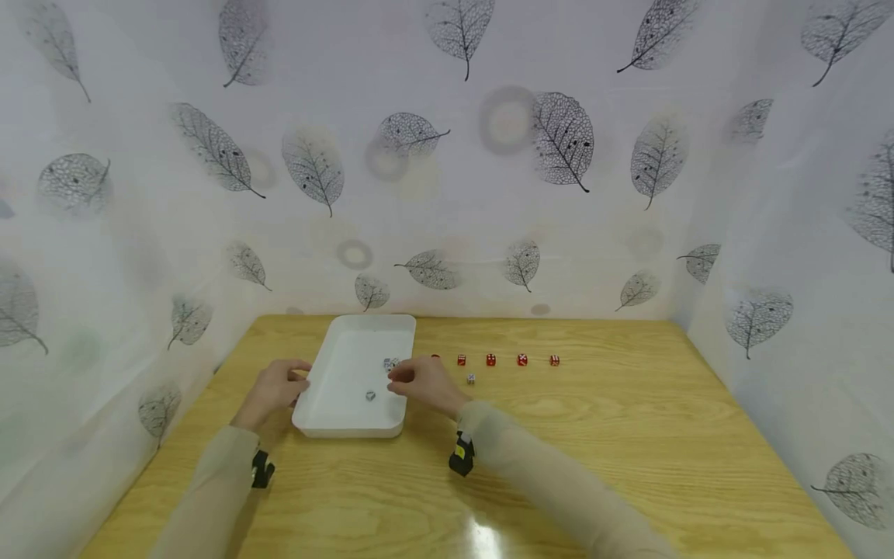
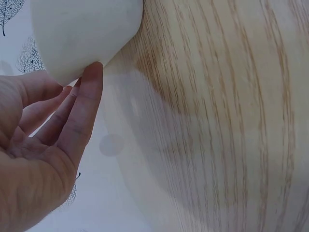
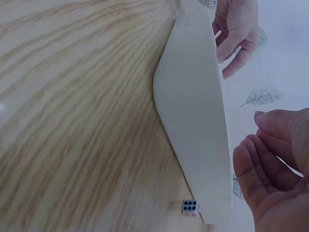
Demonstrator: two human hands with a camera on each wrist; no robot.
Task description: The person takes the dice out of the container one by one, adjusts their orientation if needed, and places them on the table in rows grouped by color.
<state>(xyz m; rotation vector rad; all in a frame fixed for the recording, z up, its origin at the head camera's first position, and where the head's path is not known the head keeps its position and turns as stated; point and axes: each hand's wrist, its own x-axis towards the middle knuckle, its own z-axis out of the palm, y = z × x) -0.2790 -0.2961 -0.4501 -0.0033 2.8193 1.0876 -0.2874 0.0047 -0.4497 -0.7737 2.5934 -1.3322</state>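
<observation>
A shallow white tray (image 1: 349,423) lies on the left part of the table. My left hand (image 1: 275,388) grips its left edge, fingertips and thumb at the wall; the left wrist view shows the fingers (image 2: 89,92) against the tray's corner. Over the tray's right side hovers my right hand (image 1: 429,380), its fingers loosely bent with a gap to the thumb and nothing visible between them. Inside the tray, a small cluster of white dice (image 1: 389,363) sits near the right hand's fingertips, and a single white die (image 1: 370,395) lies closer to the front.
Right of the tray, several red dice (image 1: 491,360) form a row across the table (image 1: 559,442), the leftmost partly hidden by the right hand. One white die (image 1: 471,379) sits just in front of that row. A leaf-patterned curtain (image 1: 447,202) encloses the back and sides.
</observation>
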